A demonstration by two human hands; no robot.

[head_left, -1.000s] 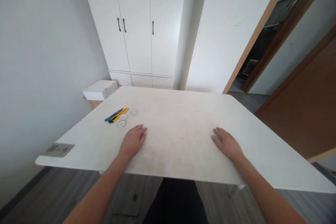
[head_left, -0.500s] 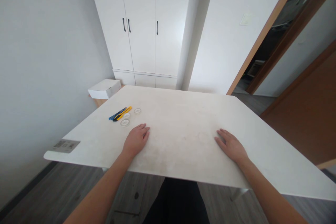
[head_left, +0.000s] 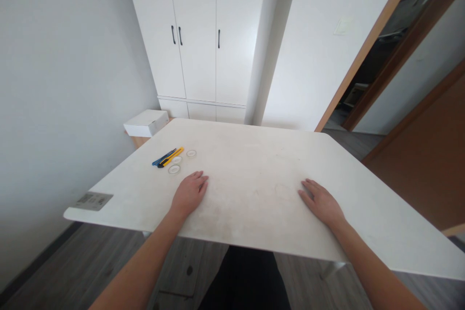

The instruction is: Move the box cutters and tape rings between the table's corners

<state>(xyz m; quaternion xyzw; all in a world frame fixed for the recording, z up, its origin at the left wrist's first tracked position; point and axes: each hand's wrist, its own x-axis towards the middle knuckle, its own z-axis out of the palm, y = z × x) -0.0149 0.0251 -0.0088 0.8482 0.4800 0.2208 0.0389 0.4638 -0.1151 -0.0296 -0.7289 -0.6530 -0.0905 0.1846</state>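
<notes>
My left hand (head_left: 189, 193) lies palm down on the white table (head_left: 240, 213), fingers stretched out, holding nothing. Just beyond it to the left are three clear rolls of tape: a near roll (head_left: 174, 169), a middle roll (head_left: 177, 160) and a far roll (head_left: 191, 153). Beside them a yellow utility knife (head_left: 170, 157) with a black end lies at a slant. A blue pen-like tool (head_left: 163, 156) rests along its left side; its exact kind is unclear. On the right half of the table my right hand (head_left: 320, 201) also lies flat and empty, with no object near it.
A grey printed label (head_left: 94, 201) is stuck at the table's left corner. Past the far left edge a white box (head_left: 147, 123) sits on a wooden surface. White cupboards (head_left: 198, 58) stand behind the table, and a doorway (head_left: 385, 53) opens at the right.
The whole view has shifted very slightly. Both hands and the things on the table stay where they were.
</notes>
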